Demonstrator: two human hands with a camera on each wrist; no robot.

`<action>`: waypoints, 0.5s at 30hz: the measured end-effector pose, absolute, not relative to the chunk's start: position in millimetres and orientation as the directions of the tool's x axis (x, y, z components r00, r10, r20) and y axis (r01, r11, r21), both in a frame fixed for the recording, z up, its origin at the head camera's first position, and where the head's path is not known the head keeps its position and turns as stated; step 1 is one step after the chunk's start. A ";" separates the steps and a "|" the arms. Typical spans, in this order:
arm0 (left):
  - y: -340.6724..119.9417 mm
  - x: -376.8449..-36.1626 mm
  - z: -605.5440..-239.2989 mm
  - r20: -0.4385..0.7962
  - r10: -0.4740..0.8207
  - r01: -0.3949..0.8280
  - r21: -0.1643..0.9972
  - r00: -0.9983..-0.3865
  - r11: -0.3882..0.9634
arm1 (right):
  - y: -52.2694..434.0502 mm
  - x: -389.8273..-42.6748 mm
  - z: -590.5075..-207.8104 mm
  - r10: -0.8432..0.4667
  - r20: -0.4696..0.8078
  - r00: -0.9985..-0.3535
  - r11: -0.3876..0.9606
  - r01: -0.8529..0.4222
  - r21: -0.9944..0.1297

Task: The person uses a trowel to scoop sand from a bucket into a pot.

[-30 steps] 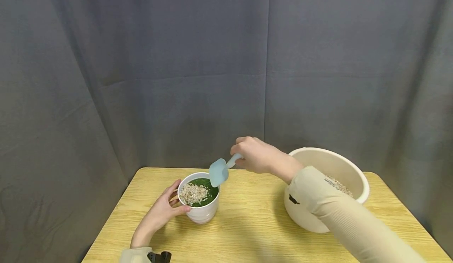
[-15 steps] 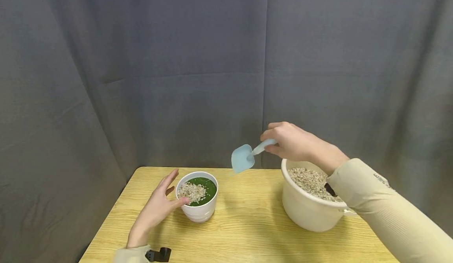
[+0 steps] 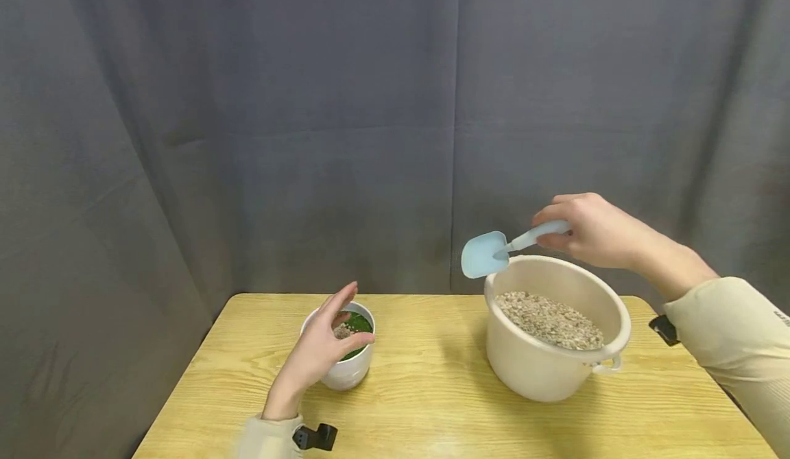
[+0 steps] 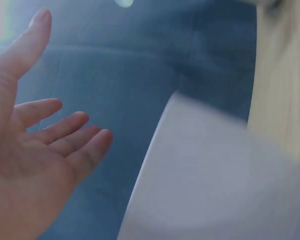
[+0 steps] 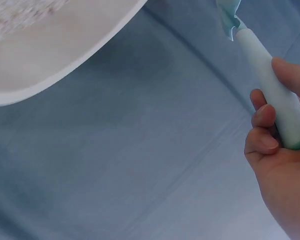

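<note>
A small white pot (image 3: 346, 372) with a green inside and a heap of pale gravel stands on the wooden table (image 3: 432, 397). My left hand (image 3: 324, 344) is lifted beside and partly over it, fingers straight and holding nothing; the left wrist view shows the spread fingers (image 4: 55, 135) next to the blurred pot (image 4: 215, 185). My right hand (image 3: 592, 232) grips the handle of a light blue scoop (image 3: 487, 253), whose empty blade hangs over the left rim of a cream bucket (image 3: 543, 370) full of gravel (image 3: 549, 318). The right wrist view shows the scoop's handle (image 5: 272, 87) in my fingers.
A grey cloth backdrop (image 3: 345, 123) closes off the back and both sides. The table's left edge lies close to the pot. Bare tabletop separates the pot from the bucket. A black wrist mount (image 3: 316, 437) sits on my left cuff.
My right hand has carried the empty scoop from over the small pot rightward and up to the bucket's rim. My left hand has let go of the pot's side and lifted, fingers opening.
</note>
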State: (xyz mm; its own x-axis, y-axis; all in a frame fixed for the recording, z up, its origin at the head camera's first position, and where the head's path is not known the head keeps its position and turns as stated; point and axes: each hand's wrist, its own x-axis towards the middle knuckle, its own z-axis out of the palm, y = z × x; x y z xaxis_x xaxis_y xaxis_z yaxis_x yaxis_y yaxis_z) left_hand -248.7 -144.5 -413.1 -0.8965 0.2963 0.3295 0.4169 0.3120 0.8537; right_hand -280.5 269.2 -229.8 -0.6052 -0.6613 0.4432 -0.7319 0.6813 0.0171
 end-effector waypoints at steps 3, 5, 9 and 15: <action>-124.7 -248.1 -414.0 0.322 0.326 0.423 0.851 -0.889 0.312 | 292.9 -280.9 -233.4 -0.629 0.470 -0.620 0.713 -0.700 0.032; -111.4 -248.6 -414.8 0.309 0.341 0.414 0.860 -0.888 0.299 | 308.8 -280.1 -237.1 -0.605 0.486 -0.631 0.735 -0.677 0.036; -86.2 -253.0 -417.0 0.310 0.372 0.417 0.874 -0.875 0.250 | 337.1 -278.1 -247.2 -0.566 0.492 -0.661 0.775 -0.630 0.046; -52.1 -258.6 -421.8 0.346 0.407 0.451 0.870 -0.845 0.198 | 367.1 -272.7 -266.4 -0.521 0.455 -0.722 0.823 -0.567 0.041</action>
